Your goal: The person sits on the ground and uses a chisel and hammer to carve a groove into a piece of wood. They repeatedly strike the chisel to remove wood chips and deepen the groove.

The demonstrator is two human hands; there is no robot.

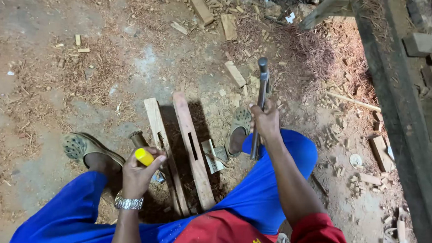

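Left hand [137,174] clamped on the yellow-handled chisel [144,157], right hand [265,121] gripping the raised hammer [260,106]; best strike squarely, chisel held upright over the slat [161,148].

Left hand [138,174] fisted low, right hand [265,121] fisted, raised.

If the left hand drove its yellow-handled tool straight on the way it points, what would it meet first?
Most likely the left wooden slat: the left hand holds the yellow-handled chisel angled down toward that slat's slot. The blade tip is hidden, so contact cannot be confirmed.
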